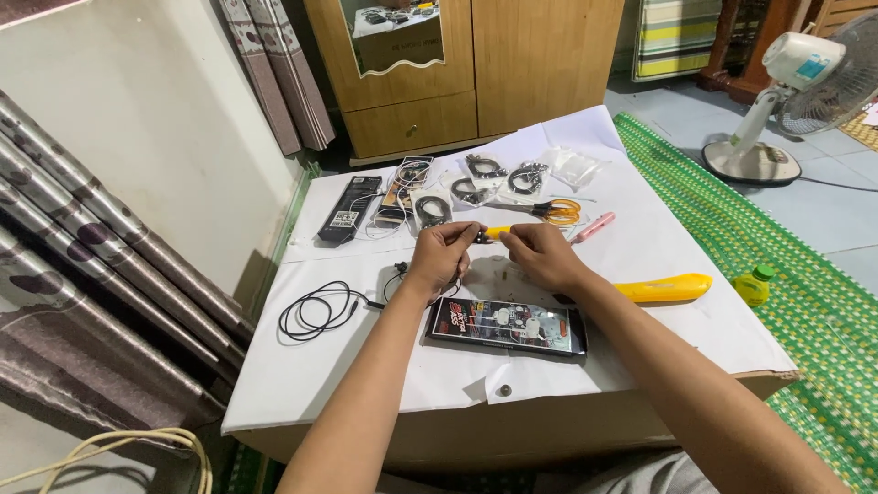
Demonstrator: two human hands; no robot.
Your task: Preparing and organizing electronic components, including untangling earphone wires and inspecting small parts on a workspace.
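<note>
A person's left hand point(442, 256) and right hand point(541, 256) meet above the middle of a low table covered in white paper point(640, 247), the fingertips of both pinched together on a small black earphone piece point(482, 235) held between them, just in front of a short yellow-handled tool point(501, 231) that lies partly hidden behind the fingers; whether either hand also touches that tool cannot be told. A thin black cable point(315, 311) trails from under the left hand and lies in a loose coil on the paper to the left. Directly below the hands, near the table's front edge, rests a flat black rectangular retail pack with a clear window point(508, 326). Just right of the right forearm lies a long yellow plastic utility knife point(666, 288). Beyond the hands sit orange-handled scissors point(558, 211), a pink pen-shaped tool point(594, 227), several small clear bags of coiled black cable point(485, 178) and a second dark rectangular pack point(349, 209). Off the table to the right, a small green-capped bottle point(754, 285) stands on a green woven mat point(805, 302), with a white floor fan point(796, 91) well behind
</note>
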